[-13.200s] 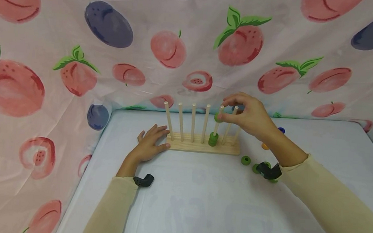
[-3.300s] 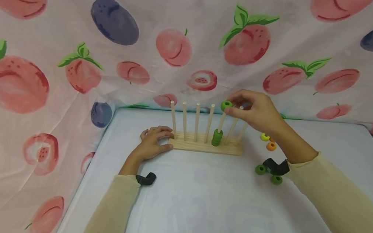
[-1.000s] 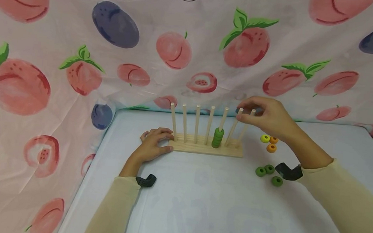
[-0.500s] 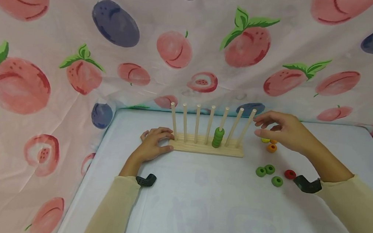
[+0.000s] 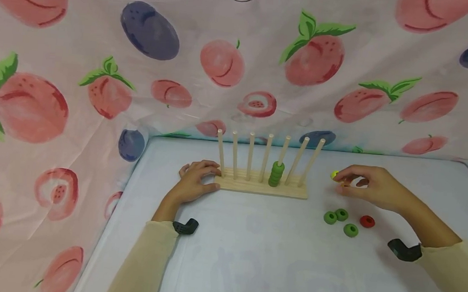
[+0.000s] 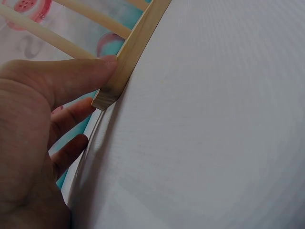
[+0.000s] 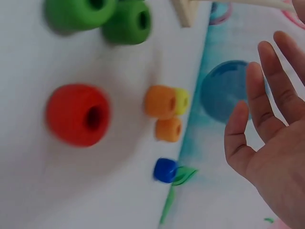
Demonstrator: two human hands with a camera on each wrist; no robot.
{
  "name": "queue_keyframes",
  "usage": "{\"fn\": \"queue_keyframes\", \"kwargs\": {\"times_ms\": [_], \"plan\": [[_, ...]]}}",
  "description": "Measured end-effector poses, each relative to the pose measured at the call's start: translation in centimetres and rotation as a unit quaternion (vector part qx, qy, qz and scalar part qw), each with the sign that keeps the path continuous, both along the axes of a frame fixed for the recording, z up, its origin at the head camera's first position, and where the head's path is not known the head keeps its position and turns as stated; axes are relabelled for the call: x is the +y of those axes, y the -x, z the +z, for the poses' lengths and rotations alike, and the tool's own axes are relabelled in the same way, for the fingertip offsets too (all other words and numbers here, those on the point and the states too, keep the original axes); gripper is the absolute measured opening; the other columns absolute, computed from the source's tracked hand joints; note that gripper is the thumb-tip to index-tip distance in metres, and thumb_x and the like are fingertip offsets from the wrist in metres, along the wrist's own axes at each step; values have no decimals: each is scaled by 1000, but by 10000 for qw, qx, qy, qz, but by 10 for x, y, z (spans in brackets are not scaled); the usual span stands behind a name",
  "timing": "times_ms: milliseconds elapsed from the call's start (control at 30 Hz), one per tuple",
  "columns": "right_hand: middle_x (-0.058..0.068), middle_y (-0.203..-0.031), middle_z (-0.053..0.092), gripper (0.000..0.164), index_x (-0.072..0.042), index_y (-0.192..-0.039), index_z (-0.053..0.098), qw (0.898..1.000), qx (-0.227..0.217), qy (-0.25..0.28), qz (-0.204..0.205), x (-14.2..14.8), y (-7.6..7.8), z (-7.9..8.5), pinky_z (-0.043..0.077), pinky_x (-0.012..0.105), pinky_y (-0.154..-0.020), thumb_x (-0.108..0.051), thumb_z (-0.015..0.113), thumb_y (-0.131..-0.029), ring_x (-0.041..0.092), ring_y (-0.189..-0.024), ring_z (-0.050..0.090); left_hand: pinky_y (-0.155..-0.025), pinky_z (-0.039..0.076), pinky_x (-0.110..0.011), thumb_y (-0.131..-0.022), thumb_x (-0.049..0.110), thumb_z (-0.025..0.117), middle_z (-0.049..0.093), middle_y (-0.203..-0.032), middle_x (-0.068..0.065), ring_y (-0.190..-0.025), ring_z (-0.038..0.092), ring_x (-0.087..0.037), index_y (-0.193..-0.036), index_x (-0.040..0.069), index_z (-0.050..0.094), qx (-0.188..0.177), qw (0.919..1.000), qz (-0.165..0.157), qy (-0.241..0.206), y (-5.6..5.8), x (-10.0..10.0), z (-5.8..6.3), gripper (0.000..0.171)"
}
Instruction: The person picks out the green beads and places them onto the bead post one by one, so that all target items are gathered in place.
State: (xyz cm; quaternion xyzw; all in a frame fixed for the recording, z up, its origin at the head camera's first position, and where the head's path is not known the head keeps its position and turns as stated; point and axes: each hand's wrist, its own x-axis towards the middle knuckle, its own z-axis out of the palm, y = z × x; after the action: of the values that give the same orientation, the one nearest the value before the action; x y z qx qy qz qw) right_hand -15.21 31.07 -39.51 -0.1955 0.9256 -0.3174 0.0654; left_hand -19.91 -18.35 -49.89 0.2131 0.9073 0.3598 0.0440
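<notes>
My left hand (image 5: 193,183) grips the left end of a wooden peg stand (image 5: 251,186). In the left wrist view, the thumb lies along the front of its base (image 6: 138,45) with fingertips at the end behind. Several green beads (image 5: 276,174) are stacked on the third peg from the right; the other pegs are bare. My right hand (image 5: 374,186) hovers right of the stand, thumb and fingers apart, over a yellow bead (image 5: 334,175) and orange beads (image 7: 159,101), which it partly hides in the head view. Its fingers look loosely spread in the right wrist view.
Three loose green beads (image 5: 350,230) and a red bead (image 5: 367,221) lie on the white tabletop (image 5: 250,249), nearer than the right hand. Farther back sits a blue bead (image 7: 165,170). A fruit-print cloth (image 5: 228,20) hangs behind and left of the table.
Earlier the right hand put green beads onto the peg, and the stack grew. Since then it has left the pegs, moving right and down to the loose beads. The left hand stays put.
</notes>
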Motion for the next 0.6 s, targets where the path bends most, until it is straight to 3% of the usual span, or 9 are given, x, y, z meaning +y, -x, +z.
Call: {"fn": "queue_keyframes", "kwargs": {"times_ms": [400, 600], "plan": [[0, -119, 73, 33, -20, -117, 74, 9897, -1369, -417, 56, 23, -8, -26, 53, 22, -82, -38, 79, -89, 7, -104, 60, -115, -1, -65, -90, 35, 78, 55, -145, 2, -140, 38, -32, -120, 25, 72, -7, 10000, 13, 55, -1, 0, 1, 32], [-1, -119, 72, 30, -22, -116, 74, 9850, -1667, -330, 311, 28, -8, -40, 54, 22, -82, -36, 79, -90, 11, -104, 62, -115, -2, -64, -90, 35, 78, 55, -146, 2, -141, 38, -31, -120, 25, 72, -48, 10000, 30, 56, 0, 0, 1, 32]]}}
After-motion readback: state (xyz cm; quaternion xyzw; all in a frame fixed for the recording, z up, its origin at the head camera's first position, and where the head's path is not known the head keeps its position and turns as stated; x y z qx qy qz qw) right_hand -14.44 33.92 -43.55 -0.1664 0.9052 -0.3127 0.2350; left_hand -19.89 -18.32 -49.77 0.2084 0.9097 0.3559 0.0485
